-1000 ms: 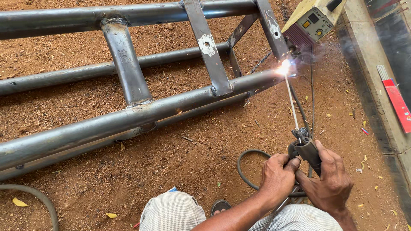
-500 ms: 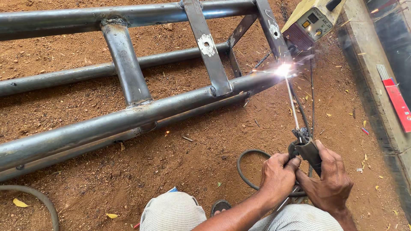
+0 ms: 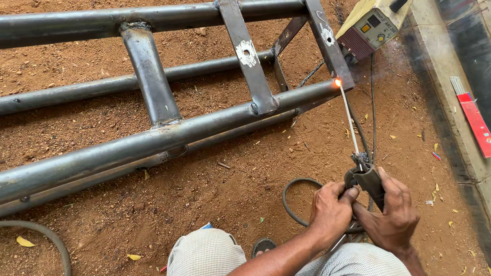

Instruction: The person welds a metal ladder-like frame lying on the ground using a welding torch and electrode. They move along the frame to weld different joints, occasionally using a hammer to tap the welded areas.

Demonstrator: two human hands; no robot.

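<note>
Welding electrode holder (image 3: 369,180) sits gripped in both hands low at the right of the view, above the person's knees. The right hand (image 3: 394,217) wraps its fingers tight around the dark handle; the left hand (image 3: 331,210) closes beside it, thumb and fingertips pressed to the holder's head to steady it. A thin welding rod (image 3: 349,118) runs up from the clamp to the steel tube frame (image 3: 169,134), its tip glowing orange at the joint where a flat bar meets the lower tube. The holder looks light and rigid, best held by its insulated handle, well away from the clamp; the rod looks slender, stiff yet brittle-coated, and hot at the far end. A black cable (image 3: 294,204) loops on the red dirt near the hands. A small yellow welding machine (image 3: 372,23) stands beyond the frame. No open container shows; a flat red packet (image 3: 474,120) lies on the concrete ledge, contents unclear.
</note>
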